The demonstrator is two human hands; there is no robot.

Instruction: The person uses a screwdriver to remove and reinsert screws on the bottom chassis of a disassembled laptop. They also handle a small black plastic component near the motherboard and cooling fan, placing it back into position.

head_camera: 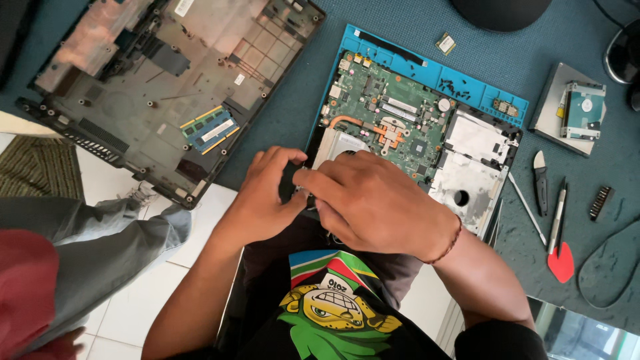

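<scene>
Black shirt with colourful graphic; thin red bracelet (452, 241) on right wrist.

Motherboard (393, 117) is lying in the opened laptop base (480, 163) on a mat (427, 67), centre of bench (373, 27). Bottom cover (153, 87) is sitting to its left, memory modules (210, 129) on it. Hard drive (583, 110) is resting atop the optical drive (553, 117), far right. Pry tools (550, 193) are lying between.
</scene>
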